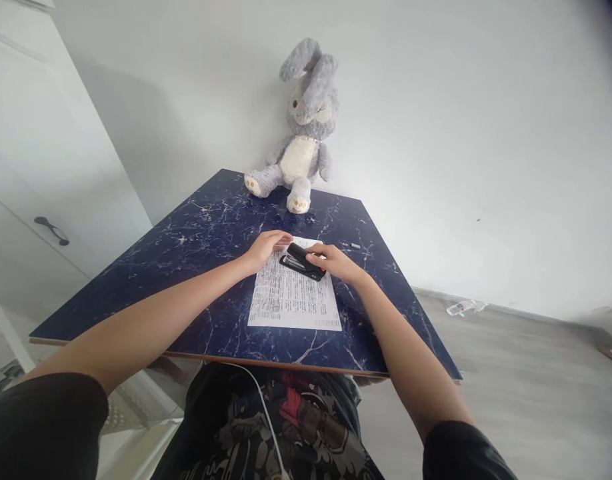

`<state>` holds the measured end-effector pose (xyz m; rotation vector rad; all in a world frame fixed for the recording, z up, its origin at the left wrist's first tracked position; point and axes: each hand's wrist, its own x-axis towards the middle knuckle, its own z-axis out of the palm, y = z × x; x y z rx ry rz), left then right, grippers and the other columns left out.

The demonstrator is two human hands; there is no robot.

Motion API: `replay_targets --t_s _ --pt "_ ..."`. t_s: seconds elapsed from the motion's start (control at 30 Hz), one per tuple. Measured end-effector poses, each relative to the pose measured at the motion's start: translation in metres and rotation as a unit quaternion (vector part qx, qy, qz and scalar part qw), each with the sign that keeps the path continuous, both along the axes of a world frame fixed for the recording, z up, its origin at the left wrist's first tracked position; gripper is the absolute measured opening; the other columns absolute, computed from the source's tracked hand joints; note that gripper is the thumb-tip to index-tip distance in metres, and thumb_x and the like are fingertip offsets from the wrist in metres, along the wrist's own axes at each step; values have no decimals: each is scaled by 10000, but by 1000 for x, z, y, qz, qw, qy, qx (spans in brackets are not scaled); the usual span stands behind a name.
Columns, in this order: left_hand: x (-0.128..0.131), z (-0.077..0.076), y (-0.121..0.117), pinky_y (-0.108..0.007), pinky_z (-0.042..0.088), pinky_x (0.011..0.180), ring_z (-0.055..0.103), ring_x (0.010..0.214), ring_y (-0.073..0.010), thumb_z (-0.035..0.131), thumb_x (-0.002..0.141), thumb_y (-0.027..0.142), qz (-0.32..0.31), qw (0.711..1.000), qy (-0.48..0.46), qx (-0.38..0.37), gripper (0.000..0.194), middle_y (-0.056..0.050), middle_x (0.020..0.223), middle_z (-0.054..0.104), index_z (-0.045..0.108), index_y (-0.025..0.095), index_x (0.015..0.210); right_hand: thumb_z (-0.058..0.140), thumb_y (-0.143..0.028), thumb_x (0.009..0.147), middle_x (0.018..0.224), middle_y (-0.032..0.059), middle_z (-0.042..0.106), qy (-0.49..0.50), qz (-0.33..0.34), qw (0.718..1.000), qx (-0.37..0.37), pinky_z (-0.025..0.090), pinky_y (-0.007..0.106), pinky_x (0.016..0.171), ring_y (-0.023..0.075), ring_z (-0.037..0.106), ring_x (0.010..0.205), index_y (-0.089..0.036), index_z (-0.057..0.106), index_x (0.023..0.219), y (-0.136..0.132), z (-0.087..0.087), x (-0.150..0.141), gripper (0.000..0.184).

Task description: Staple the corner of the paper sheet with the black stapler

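A black stapler (303, 261) is over the upper part of a printed sheet of paper (296, 303) on the blue table. My right hand (335, 262) grips the stapler at its right end, thumb and fingers closed round it. At the sheet's upper left edge rests my left hand (267, 251), its fingers stretched out toward the stapler's tip and holding nothing. Part of the sheet's top lies hidden behind the hands and the stapler. Whether the stapler's jaws are around the paper I cannot tell.
A grey plush rabbit (302, 157) sits at the back of the dark blue marbled table (206, 220), against the wall. Right of my right hand lies a small whitish piece (355, 246). A white cabinet (46, 167) stands at left. Clear plastic (466, 307) is on the floor.
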<state>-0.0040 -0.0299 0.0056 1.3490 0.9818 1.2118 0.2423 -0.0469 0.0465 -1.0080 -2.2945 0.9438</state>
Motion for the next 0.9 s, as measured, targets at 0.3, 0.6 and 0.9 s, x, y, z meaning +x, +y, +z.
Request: replay_targets --t_s 0.3,0.6,0.9 --pt "-2 -1 2 -414 551 1032 737 1068 -252 542 980 364 23 999 -28 0 300 -116 1067 794 770 182 909 695 -632 924 1102 83 776 14 80 981 -179 553 409 916 255 702 989 -194 761 1209 2 6 27 527" --pt "-6 -2 4 -384 553 1001 715 1090 -242 513 960 336 109 993 25 46 270 -105 1105 781 732 188 904 681 -448 924 1049 71 723 -75 31 993 86 531 395 842 240 654 908 -223 656 1146 -14 -1 -15 317" --pt "-11 -5 4 -372 550 921 717 1007 -235 484 969 346 121 990 50 48 288 -101 1050 769 719 192 907 721 -579 893 1025 85 747 -221 87 970 -51 554 351 694 228 672 809 -234 699 1148 -6 31 77 431"
